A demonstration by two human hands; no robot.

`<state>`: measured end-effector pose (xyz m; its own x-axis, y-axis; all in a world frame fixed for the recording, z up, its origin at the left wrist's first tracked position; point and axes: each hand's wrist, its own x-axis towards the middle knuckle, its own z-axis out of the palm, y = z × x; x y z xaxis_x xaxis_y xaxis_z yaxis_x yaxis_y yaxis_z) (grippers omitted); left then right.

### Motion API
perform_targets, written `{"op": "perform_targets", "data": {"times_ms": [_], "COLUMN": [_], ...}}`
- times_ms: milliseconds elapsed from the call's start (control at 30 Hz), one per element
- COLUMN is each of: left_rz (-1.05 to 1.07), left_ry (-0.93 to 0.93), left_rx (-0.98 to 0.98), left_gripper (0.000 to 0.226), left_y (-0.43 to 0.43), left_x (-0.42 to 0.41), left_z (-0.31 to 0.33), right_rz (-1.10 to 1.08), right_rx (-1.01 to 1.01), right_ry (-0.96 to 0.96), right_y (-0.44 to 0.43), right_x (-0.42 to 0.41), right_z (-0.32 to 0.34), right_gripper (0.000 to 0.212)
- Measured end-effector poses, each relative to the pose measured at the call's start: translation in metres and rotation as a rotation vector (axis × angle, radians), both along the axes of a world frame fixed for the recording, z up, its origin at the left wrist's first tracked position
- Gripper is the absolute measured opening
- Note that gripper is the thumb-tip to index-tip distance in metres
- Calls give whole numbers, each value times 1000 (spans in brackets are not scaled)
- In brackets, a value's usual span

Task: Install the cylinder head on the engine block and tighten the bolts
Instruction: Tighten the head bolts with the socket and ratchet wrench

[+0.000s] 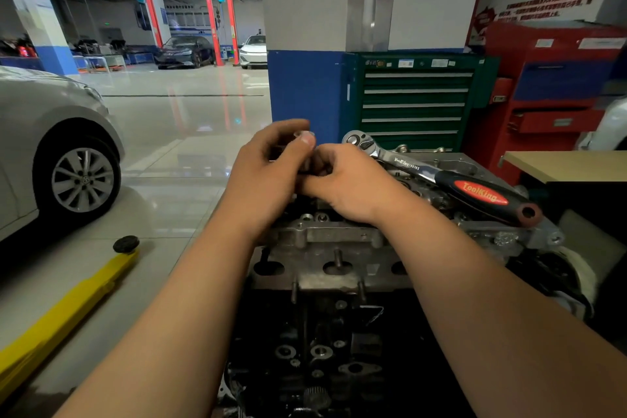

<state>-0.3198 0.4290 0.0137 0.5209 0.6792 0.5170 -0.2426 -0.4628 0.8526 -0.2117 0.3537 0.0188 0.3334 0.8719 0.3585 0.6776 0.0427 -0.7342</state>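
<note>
The grey metal cylinder head sits on top of the dark engine block in front of me. My left hand and my right hand meet above the head's far side, fingers curled round a small metal part, probably a bolt, whose top shows by the left thumb. Most of that part is hidden by the fingers. A ratchet wrench with a black and red handle lies across the head to the right, untouched.
A green tool cabinet and a red cabinet stand behind the engine against a blue and white pillar. A silver car is at the left, a yellow lift arm on the floor beside it. A wooden bench top is at the right.
</note>
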Motion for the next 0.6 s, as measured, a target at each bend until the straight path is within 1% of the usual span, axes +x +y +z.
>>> {"op": "perform_targets", "data": {"times_ms": [67,133,200,267,300,367,400,467,500,533,600], "left_rz": [40,72,63,50,35,-7,-2,21,30,35,35], "left_ry": [-47,-71,-67,-47,-40,-25,-15,-8,-14,-21,-33], "left_rx": [0,5,26,36,8,-21,-5,15,12,10,28], "left_gripper": [17,15,7,17,18,10,10,17,14,10,3], "left_y": [-1,-1,0,1,1,0,-1,0,1,1,2], "left_x": [1,-1,-2,-2,-1,0,1,2,2,1,-1], "left_z": [0,-1,-1,-1,-1,0,-1,-2,-2,-2,-2], "right_rz": [5,15,26,29,18,6,8,19,26,35,34], "right_rx": [-6,-18,-35,-27,-12,16,22,15,5,-5,-14], "right_ry": [-10,-19,-19,-21,-26,-23,-28,-39,-45,-54,-30], "right_y": [2,2,2,2,2,3,4,3,2,1,1], "right_x": [0,0,2,3,4,3,3,2,2,2,4], "right_z": [-1,-1,-1,-2,-2,-3,-3,-2,-2,-1,-1], "right_gripper": [30,31,21,4,4,5,9,24,28,27,14]}}
